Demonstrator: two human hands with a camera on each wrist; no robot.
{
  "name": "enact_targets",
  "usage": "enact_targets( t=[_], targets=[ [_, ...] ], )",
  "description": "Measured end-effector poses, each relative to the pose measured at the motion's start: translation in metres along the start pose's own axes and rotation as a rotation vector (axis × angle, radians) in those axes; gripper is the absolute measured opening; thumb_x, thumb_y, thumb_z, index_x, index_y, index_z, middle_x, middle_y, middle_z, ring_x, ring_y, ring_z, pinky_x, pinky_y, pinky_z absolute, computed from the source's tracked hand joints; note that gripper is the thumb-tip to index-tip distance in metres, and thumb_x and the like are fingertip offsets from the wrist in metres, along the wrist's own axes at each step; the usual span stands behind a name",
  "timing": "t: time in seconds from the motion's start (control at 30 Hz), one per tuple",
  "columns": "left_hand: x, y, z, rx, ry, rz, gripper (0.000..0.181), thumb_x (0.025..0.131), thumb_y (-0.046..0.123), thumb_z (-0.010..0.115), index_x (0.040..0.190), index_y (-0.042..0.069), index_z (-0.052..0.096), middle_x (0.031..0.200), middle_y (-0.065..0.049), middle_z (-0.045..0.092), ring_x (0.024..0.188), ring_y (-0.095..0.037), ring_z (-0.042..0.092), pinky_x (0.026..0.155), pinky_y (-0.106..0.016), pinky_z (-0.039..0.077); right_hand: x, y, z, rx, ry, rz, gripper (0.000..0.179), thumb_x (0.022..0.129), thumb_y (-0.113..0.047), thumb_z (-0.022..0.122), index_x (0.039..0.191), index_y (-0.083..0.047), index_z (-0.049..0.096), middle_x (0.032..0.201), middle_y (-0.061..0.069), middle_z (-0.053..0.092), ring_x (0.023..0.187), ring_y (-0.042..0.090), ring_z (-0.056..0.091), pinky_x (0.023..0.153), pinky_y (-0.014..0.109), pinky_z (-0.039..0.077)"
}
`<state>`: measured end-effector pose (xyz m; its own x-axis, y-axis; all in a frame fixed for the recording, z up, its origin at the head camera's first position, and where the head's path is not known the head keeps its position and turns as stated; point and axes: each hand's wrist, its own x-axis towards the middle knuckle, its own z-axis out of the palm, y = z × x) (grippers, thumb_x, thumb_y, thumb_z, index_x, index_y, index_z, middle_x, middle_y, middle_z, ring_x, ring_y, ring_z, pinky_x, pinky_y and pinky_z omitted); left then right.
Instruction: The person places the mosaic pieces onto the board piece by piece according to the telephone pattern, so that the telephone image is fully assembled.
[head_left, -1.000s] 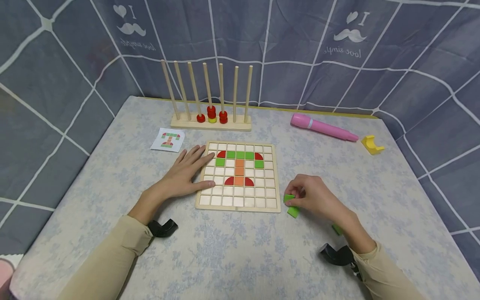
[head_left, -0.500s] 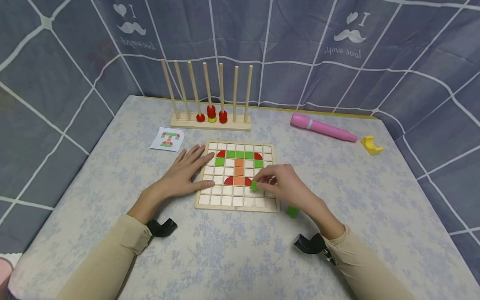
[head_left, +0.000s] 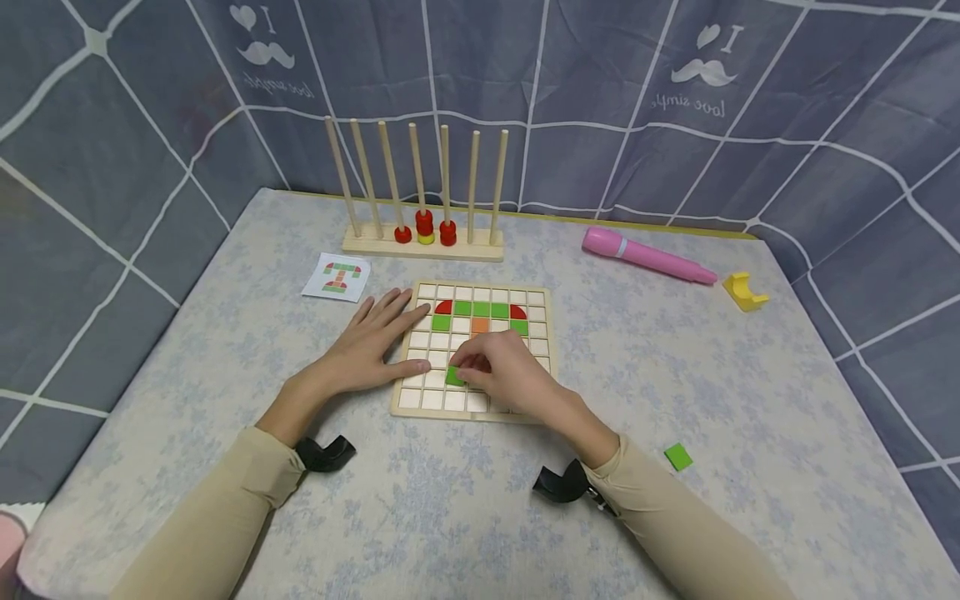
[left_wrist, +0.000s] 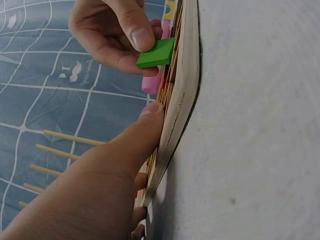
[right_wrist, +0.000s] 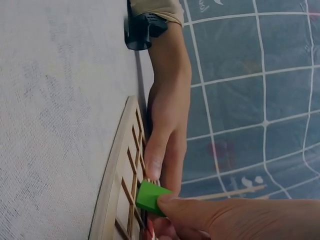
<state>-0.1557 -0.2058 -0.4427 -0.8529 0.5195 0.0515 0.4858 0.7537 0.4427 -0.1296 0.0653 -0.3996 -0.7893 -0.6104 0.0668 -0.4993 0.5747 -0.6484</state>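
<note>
My right hand (head_left: pixel 506 367) pinches a green square tile (head_left: pixel 454 376) between thumb and fingers, just over the lower left part of a wooden grid board (head_left: pixel 480 417). In the left wrist view the green tile (left_wrist: pixel 156 54) is tilted at the board's surface. My left hand (head_left: pixel 367 350) lies with fingers spread on the board's left edge, thumb on the frame. On the board are green tiles (head_left: pixel 481 309), red quarter-round tiles (head_left: pixel 444 307) and an orange tile (head_left: pixel 480 326). The right hand hides the lower middle of the pattern.
Right of the board lies a loose green tile (head_left: pixel 678 457). A picture card (head_left: pixel 337 277) sits at the back left, before a peg stand (head_left: pixel 423 247) with red and yellow rings. A pink pen-like stick (head_left: pixel 648 257) and a yellow holder (head_left: pixel 745 292) lie at the back right.
My right hand has picked up a green tile from right of the board and carried it left across the board. My left hand has stayed in place.
</note>
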Motion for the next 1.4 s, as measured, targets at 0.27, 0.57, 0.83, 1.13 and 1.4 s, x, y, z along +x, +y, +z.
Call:
enact_targets(
  t=[0.27, 0.57, 0.83, 1.13, 1.4],
  targets=[
    [0.0, 0.001, -0.001, 0.005, -0.005, 0.001, 0.09, 0.097, 0.056, 0.069, 0.169, 0.019, 0.029, 0.177, -0.015, 0.012, 0.165, -0.037, 0.004, 0.131, -0.061, -0.003, -0.002, -0.002, 0.002, -0.091, 0.025, -0.042, 0.014, 0.098, -0.012, 0.077, 0.109, -0.01, 0.084, 0.097, 0.002, 0.079, 0.081, 0.009, 0.068, 0.071, 0.022, 0.056],
    [0.0, 0.001, -0.001, 0.005, -0.003, 0.005, 0.09, 0.097, 0.055, 0.07, 0.169, 0.02, 0.029, 0.178, -0.014, 0.012, 0.165, -0.037, 0.004, 0.132, -0.061, -0.003, -0.006, -0.005, 0.006, -0.18, 0.093, -0.078, 0.016, 0.094, -0.017, 0.083, 0.108, -0.011, 0.084, 0.096, 0.002, 0.073, 0.076, 0.01, 0.061, 0.066, 0.024, 0.051],
    [0.001, 0.0, -0.002, 0.006, -0.008, 0.006, 0.09, 0.097, 0.057, 0.069, 0.169, 0.02, 0.029, 0.178, -0.014, 0.011, 0.165, -0.037, 0.004, 0.131, -0.061, -0.002, -0.006, -0.005, 0.007, -0.218, 0.037, -0.151, 0.019, 0.092, -0.016, 0.084, 0.111, -0.011, 0.083, 0.108, 0.002, 0.073, 0.1, 0.018, 0.065, 0.082, 0.033, 0.056],
    [0.001, 0.001, -0.003, 0.006, -0.011, -0.001, 0.09, 0.098, 0.056, 0.068, 0.169, 0.02, 0.028, 0.178, -0.014, 0.011, 0.165, -0.036, 0.004, 0.132, -0.06, -0.002, -0.002, 0.0, 0.007, -0.229, 0.033, -0.132, 0.026, 0.093, -0.021, 0.084, 0.116, -0.011, 0.08, 0.116, 0.001, 0.073, 0.108, 0.018, 0.061, 0.092, 0.036, 0.056],
    [0.001, 0.002, -0.002, 0.006, -0.016, -0.001, 0.091, 0.097, 0.055, 0.07, 0.169, 0.02, 0.028, 0.178, -0.014, 0.011, 0.165, -0.037, 0.003, 0.132, -0.061, -0.002, -0.001, 0.006, 0.003, -0.221, 0.006, -0.104, 0.032, 0.095, -0.026, 0.082, 0.122, -0.011, 0.078, 0.124, 0.004, 0.071, 0.12, 0.022, 0.06, 0.103, 0.041, 0.054]
  ],
)
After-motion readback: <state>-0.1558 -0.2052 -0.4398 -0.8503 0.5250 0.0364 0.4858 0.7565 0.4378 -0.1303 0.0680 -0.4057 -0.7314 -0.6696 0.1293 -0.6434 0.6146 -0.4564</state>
